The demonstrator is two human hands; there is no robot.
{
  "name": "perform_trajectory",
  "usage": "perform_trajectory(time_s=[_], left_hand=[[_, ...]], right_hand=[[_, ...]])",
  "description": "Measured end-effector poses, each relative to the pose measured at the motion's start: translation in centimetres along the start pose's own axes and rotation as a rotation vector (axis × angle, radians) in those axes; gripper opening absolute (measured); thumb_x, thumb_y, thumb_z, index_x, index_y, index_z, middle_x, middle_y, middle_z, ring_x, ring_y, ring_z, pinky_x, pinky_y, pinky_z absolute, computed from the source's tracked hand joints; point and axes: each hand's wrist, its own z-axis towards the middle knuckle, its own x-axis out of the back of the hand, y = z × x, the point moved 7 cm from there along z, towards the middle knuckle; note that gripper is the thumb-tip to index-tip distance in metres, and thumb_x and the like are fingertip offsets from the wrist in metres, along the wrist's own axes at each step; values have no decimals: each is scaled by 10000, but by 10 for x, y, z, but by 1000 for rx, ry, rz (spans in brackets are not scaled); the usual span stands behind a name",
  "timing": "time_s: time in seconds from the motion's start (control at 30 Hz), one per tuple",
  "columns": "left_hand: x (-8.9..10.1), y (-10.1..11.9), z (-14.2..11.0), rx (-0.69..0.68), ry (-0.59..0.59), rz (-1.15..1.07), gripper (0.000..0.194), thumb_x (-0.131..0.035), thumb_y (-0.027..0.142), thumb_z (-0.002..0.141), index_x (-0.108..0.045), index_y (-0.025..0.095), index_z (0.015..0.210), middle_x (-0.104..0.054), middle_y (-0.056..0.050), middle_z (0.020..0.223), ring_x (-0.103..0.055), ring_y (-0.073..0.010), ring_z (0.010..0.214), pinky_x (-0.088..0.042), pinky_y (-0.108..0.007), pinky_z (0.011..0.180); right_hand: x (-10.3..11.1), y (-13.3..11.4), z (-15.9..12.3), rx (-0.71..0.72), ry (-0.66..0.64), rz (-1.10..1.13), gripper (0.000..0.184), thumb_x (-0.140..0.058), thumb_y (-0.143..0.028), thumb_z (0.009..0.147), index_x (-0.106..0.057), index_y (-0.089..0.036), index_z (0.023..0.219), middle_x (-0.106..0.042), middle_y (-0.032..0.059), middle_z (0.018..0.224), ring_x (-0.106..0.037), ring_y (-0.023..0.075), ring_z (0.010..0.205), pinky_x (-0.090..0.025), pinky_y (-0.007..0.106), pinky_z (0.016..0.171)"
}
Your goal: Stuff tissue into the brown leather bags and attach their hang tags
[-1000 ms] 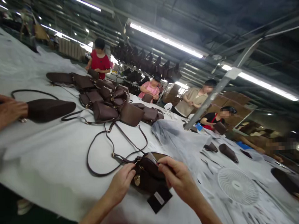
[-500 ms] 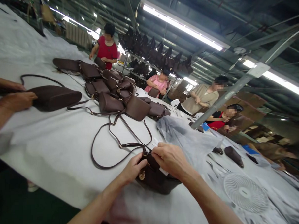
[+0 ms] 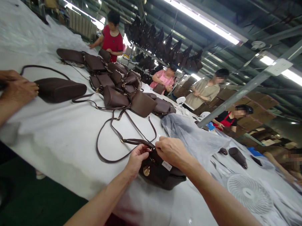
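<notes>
A dark brown handbag (image 3: 170,181) rests on the white-covered table in front of me, with a gold charm (image 3: 146,170) and a white label (image 3: 166,165) on its near side. My left hand (image 3: 138,160) is closed in a pinch at the bag's top corner, by the strap hardware. Closed knuckles-up at the top edge, my right hand (image 3: 172,152) grips the bag close to the left fingers; its fingertips are partly hidden. From that corner a long brown strap (image 3: 103,158) loops out across the table.
Beyond the strap lies a pile of brown bags (image 3: 143,103). At left a co-worker's hands (image 3: 19,88) hold another bag (image 3: 62,90). Clear plastic sheeting (image 3: 192,133) and a white fan (image 3: 249,193) are at right. A slanting metal post (image 3: 237,96) rises behind; several people work across the table.
My view has shifted slightly. Both hands remain at the bag's top, and more of the white label and charm shows. The co-worker's hands at left have shifted on their bag.
</notes>
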Motion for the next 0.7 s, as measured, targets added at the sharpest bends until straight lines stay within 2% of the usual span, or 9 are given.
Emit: perform_trajectory(time_s=[0.17,0.3,0.5,0.6,0.7], left_hand=[[-1,2,1,-15,45,67,231,-641,136,622,-683,158,849,-682,-18,845,-587,-163,837,-433,-288,835],[-2,3,3,-53,43,186,123,-610,181,669,-683,159,766,-669,-16,784,-580,-168,791,-439,-290,799],[-1,10,7,-196,112,506,117,-594,243,748,-641,168,671,-618,-6,708,-549,-153,713,-428,-263,694],[2,17,5,-243,100,604,138,-568,245,784,-595,177,668,-587,8,675,-528,-141,672,-411,-248,646],[8,31,1,-280,47,644,132,-531,244,828,-599,178,737,-596,-2,712,-541,-145,689,-421,-255,656]], right_hand=[[-2,-7,-1,12,-33,-39,291,-426,-215,948,-707,-174,883,-684,94,882,-684,216,744,-415,260,560],[-7,-18,4,37,-87,-70,288,-421,-143,934,-707,-141,905,-676,126,874,-690,235,765,-443,272,591],[-15,-18,9,-6,-108,-23,285,-416,-103,928,-699,-127,914,-675,141,900,-688,239,786,-435,272,603],[-16,-9,6,-23,-52,98,224,-455,-129,931,-678,-134,952,-671,114,918,-667,214,819,-433,265,650],[-13,-5,3,46,92,338,158,-598,-157,871,-644,-153,1022,-658,67,958,-626,173,885,-432,241,737]])
